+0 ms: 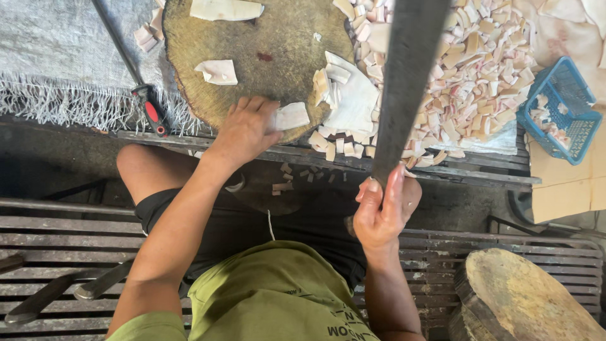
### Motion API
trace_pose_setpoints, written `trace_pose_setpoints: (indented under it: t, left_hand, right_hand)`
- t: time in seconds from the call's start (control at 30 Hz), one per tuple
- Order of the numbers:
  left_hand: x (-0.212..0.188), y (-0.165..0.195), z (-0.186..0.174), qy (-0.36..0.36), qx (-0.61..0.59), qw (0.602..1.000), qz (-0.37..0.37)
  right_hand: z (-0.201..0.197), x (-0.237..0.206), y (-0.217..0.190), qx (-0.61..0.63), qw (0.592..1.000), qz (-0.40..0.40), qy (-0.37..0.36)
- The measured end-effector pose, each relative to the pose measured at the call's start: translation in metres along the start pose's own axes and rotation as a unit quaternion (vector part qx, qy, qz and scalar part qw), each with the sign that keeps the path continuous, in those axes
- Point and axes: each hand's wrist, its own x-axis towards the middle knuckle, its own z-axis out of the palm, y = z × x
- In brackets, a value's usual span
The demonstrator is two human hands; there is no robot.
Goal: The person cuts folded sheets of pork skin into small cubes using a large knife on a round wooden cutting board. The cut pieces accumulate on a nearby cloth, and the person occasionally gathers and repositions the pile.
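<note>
A: Surface is a round wood chopping block (265,38) on a slatted metal desk (442,170), woven mat at the far left corner.

B: Hands?

A: Left hand (243,129) pins a pale slab (291,116) at the block's near edge, steadying it. Right hand (379,211) clamped on a raised cleaver (407,88), blade above the block.

B: Containers?

A: Blue basket (558,107) at the desk's right edge, a few cut pieces inside. Main heap of pieces (467,76) sits loose beside the block.

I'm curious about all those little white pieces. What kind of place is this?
Probably a rough outdoor food-cutting spot: a round wooden chopping block, a big cleaver and a heap of cut white pieces.
</note>
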Motion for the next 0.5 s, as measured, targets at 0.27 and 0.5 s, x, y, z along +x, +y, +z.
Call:
trace_pose_setpoints:
  t: [0.27, 0.5]
  left_hand:
    - [-0.030, -0.006, -0.027, 0.016, 0.016, 1.000, 0.014]
    - [-0.024, -0.012, -0.021, 0.039, 0.000, 0.996, 0.078]
  right_hand:
    - [0.029, -0.005, -0.001, -0.065, 0.979, 0.024, -0.192]
    - [0.001, 0.004, -0.009, 0.046, 0.998, 0.040, -0.011]
